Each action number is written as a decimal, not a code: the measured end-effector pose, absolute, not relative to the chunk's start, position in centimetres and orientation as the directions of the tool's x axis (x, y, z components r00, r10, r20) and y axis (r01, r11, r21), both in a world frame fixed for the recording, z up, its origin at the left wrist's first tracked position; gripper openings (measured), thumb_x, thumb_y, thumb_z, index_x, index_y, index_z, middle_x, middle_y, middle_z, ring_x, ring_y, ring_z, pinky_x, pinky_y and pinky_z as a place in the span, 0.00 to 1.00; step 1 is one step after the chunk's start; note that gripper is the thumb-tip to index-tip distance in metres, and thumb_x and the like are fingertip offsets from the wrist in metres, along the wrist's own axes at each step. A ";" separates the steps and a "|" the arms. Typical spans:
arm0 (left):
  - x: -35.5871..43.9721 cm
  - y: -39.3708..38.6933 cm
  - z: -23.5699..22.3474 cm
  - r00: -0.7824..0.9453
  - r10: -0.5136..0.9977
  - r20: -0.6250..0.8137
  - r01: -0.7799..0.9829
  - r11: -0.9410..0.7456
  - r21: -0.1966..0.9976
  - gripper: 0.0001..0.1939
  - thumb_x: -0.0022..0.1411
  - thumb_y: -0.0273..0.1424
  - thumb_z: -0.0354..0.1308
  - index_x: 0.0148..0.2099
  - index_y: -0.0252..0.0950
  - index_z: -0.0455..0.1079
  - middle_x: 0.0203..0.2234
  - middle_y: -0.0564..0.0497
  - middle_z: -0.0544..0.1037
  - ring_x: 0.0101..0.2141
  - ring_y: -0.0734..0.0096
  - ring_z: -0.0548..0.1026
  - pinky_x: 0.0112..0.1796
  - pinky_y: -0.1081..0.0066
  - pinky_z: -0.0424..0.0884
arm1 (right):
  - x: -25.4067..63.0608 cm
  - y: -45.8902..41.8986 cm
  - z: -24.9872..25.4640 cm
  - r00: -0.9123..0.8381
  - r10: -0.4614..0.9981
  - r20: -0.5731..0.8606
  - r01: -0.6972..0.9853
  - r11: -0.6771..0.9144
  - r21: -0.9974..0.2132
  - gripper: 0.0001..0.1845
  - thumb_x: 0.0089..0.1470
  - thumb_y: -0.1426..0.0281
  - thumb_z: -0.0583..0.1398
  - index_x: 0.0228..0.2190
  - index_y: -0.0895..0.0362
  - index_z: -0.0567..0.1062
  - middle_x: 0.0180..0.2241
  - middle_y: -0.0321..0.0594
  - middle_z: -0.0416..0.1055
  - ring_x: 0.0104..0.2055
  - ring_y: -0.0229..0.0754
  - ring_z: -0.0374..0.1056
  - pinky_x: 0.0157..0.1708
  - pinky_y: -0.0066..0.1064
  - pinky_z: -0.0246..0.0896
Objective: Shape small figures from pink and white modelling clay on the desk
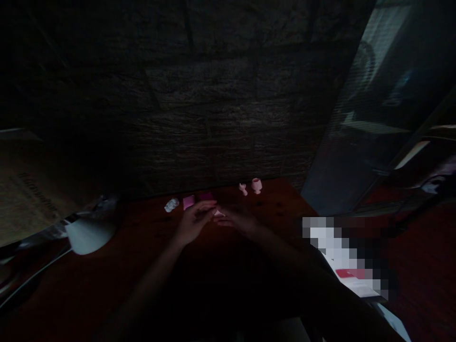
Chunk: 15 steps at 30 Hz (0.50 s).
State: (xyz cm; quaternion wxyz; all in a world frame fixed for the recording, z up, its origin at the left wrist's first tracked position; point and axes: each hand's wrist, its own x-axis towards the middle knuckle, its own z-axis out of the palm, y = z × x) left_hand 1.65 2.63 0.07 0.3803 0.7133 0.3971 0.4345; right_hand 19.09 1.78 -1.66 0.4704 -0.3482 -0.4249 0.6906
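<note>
My left hand point(194, 222) and my right hand point(242, 221) meet low over the dark reddish-brown table. Their fingers close round a small pale pink piece point(218, 213), soft-looking and partly hidden. Just behind my left hand lies a pink square block point(188, 202), with a darker magenta square point(206, 195) beside it. Left of these sits a crumpled whitish lump point(171, 205). Beyond my right hand, two small pink shapes stand near the wall: a goblet-like cup point(257, 185) and a thinner stemmed form point(243, 189).
A rough block wall point(221, 109) rises behind the table point(142, 251). To the left are a brown printed bag or box point(32, 190) and a pale cone-shaped object point(89, 235) with a cord. A bright, partly blurred screen or sheet point(356, 285) is at right. The light is very dim.
</note>
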 end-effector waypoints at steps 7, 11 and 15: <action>1.8 1.3 -1.3 0.282 0.844 0.456 0.310 -0.530 0.789 0.11 0.60 0.37 0.65 0.42 0.38 0.78 0.39 0.46 0.84 0.41 0.61 0.81 0.48 0.59 0.77 | 18.9 1.5 -2.2 -0.263 0.965 -0.014 -0.414 -0.125 -0.902 0.14 0.46 0.60 0.71 0.32 0.56 0.80 0.42 0.44 0.80 0.50 0.47 0.74 0.57 0.41 0.66; 2.3 1.0 -1.3 0.282 0.777 0.563 0.358 -0.630 0.690 0.09 0.61 0.32 0.65 0.44 0.39 0.78 0.42 0.45 0.83 0.42 0.62 0.81 0.47 0.60 0.77 | 19.0 1.0 -2.0 -0.327 0.945 -0.009 -0.433 -0.158 -0.887 0.16 0.47 0.59 0.70 0.36 0.54 0.80 0.44 0.43 0.80 0.52 0.47 0.74 0.55 0.40 0.67; 2.3 0.9 -1.3 0.252 0.738 0.625 0.424 -0.665 0.614 0.13 0.60 0.31 0.66 0.48 0.40 0.78 0.47 0.44 0.82 0.48 0.58 0.79 0.52 0.57 0.75 | 19.0 0.9 -2.0 -0.336 0.942 -0.005 -0.458 -0.168 -0.873 0.18 0.48 0.59 0.70 0.39 0.54 0.79 0.45 0.44 0.79 0.52 0.47 0.74 0.55 0.40 0.66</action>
